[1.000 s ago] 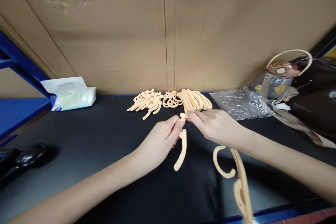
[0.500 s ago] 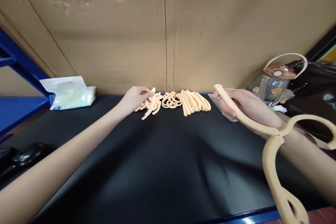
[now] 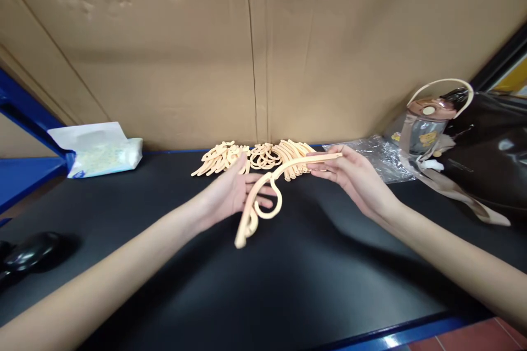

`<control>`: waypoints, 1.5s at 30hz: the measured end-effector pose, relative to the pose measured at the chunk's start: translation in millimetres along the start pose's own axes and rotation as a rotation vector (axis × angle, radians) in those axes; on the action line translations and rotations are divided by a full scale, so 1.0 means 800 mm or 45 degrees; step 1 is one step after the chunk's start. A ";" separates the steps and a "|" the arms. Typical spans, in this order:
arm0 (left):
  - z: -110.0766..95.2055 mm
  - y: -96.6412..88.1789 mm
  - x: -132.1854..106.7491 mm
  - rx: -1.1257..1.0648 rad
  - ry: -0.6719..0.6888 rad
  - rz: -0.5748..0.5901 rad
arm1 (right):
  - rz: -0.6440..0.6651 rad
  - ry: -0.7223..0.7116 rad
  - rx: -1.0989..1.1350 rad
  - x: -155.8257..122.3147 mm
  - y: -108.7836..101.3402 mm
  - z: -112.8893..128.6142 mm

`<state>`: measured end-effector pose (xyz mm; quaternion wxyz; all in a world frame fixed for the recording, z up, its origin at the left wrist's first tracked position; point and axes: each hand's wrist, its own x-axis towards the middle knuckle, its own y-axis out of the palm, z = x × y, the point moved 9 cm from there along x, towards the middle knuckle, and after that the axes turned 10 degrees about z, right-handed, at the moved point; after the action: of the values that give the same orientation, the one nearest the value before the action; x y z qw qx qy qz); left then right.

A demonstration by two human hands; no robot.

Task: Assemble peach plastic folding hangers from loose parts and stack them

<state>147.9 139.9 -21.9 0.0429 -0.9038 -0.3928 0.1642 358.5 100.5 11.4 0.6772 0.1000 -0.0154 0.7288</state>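
Observation:
My right hand (image 3: 356, 178) grips one end of a beige folding clothes hanger (image 3: 296, 163), thumb above and fingers below. The hanger hangs tilted above the black table, its two curved arms meeting at a joint and its curved hook dangling below. Behind its lower arm is my left hand (image 3: 234, 192), thumb raised and fingers spread apart; whether they touch the arm I cannot tell. Beyond the hands lie a pile of short beige pieces (image 3: 218, 158), a cluster of curved hooks (image 3: 263, 157) and a row of longer curved arms (image 3: 290, 148), partly covered by the hanger.
A pack of wipes (image 3: 105, 148) lies at the back left, near a blue frame post. A shiny black object (image 3: 33, 252) sits at the left edge. On the right are a clear plastic bag (image 3: 382, 156), a strapped water bottle (image 3: 426, 131) and a dark bag (image 3: 494, 159). Cardboard walls the back.
My left hand has left the pile of short pieces and come toward the middle, its fingers spreading. My right hand has swung the hanger leftward in front of it. The view has shifted slightly.

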 end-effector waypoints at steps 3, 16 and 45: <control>0.011 0.030 -0.019 -0.179 -0.079 0.151 | 0.065 -0.125 -0.654 0.005 0.001 0.013; 0.012 0.065 -0.022 -0.322 -0.081 0.317 | 0.674 -0.716 -2.388 -0.062 0.142 -0.004; -0.016 0.040 -0.012 -0.209 -0.066 0.157 | 0.011 0.242 -2.206 0.131 -0.032 -0.002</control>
<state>168.2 111.1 -14.2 -0.0516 -0.9222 -0.3496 0.1570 376.8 206.3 24.7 0.5106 -0.5117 -0.5081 0.4682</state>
